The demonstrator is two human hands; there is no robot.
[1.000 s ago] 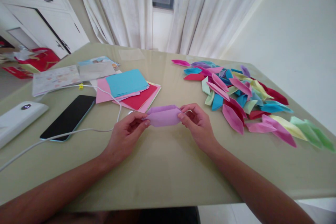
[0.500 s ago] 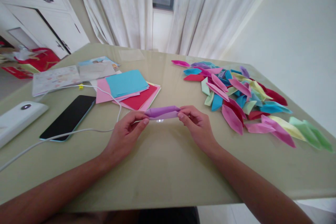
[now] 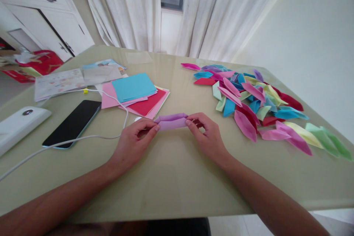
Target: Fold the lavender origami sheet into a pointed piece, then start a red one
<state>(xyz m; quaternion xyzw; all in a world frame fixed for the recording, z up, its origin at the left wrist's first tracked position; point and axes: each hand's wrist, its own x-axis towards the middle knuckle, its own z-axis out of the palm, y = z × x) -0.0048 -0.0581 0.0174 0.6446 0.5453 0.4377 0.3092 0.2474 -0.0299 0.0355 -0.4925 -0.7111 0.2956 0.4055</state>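
A folded piece of purple paper (image 3: 173, 122) is stretched between my two hands above the table (image 3: 166, 177). Its long shape has pointed ends and a narrow opening along the top. My left hand (image 3: 137, 135) pinches the left end between thumb and fingers. At the opposite end, the fingertips of my right hand (image 3: 206, 132) are closed on the paper. Beyond my left hand lies a stack of coloured sheets, with a blue sheet (image 3: 134, 87) on top and a red sheet (image 3: 148, 104) sticking out.
Many folded paper pieces (image 3: 245, 120) in several colours are heaped on the right. To the left are a black-screened phone (image 3: 72, 123), a white device (image 3: 20, 127) and a white cable (image 3: 91, 137). Printed sheets (image 3: 61, 83) lie farther back, before a white cabinet (image 3: 49, 11).
The purple paper has tilted, so its near side and the opening along its top show more. Both hands keep hold of its ends and have shifted only slightly.
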